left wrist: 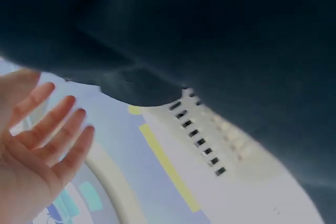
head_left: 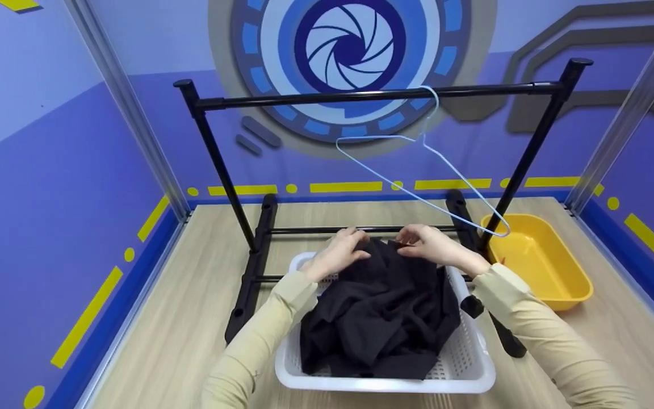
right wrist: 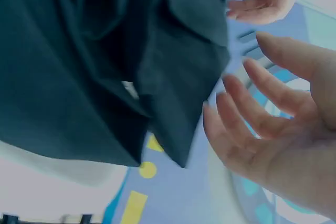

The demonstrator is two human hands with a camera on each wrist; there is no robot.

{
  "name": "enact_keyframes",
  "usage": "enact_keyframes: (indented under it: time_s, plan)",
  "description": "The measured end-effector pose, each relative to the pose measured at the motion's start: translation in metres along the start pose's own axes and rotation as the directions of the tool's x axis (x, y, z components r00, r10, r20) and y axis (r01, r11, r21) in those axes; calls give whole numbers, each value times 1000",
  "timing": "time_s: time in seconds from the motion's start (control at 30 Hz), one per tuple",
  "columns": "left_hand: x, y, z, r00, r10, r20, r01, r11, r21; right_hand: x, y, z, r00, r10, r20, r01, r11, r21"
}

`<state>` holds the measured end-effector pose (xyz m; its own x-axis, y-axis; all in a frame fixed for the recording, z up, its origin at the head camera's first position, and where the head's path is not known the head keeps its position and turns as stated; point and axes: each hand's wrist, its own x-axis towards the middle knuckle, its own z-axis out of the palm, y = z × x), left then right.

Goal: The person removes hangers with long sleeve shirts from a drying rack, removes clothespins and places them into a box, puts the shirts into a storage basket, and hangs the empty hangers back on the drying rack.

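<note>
A crumpled black garment (head_left: 384,318) fills most of a white perforated basket (head_left: 384,385). At the garment's far edge is my left hand (head_left: 341,250), its fingers relaxed and spread in the left wrist view, with the dark cloth (left wrist: 210,35) close beside the thumb. My right hand (head_left: 432,244) is at the other side of that edge. In the right wrist view its fingers (right wrist: 252,108) are slightly bent, and a gap shows between them and the hanging cloth corner (right wrist: 178,93). Neither hand holds anything. What kind of garment it is cannot be told.
Behind the basket stands a black rack with a horizontal bar (head_left: 304,98). A light blue wire hanger (head_left: 456,170) hangs from it, its lower right corner over a yellow basin (head_left: 577,278). The rack's feet flank the basket. Blue walls enclose the wooden tabletop (head_left: 174,318).
</note>
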<state>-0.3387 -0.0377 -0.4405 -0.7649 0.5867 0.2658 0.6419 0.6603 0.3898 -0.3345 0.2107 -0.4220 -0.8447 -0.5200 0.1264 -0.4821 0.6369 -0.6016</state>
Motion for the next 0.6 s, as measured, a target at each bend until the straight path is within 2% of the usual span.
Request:
enact_keyframes:
  time_s: [0.07,0.17,0.27,0.37,0.5,0.6]
  plan:
    - [3,-3,3,998,-52,36,50,997,56,3,5,3,999,13,-32,-13,1000,-7]
    - [8,-8,6,993,-91,79,83,991,106,6,13,6,997,59,-54,-60,998,-12]
    - [13,-11,8,983,-106,149,93,992,91,8,21,9,993,116,-7,-116,993,-14]
    - [17,-14,10,978,-75,195,67,997,43,9,29,12,991,126,52,-125,992,-19]
    - [21,-17,13,985,-23,170,20,1000,20,10,35,17,998,49,49,-47,998,-39]
    - [23,-18,14,988,-27,149,19,998,51,12,35,21,1000,-3,6,3,999,-51]
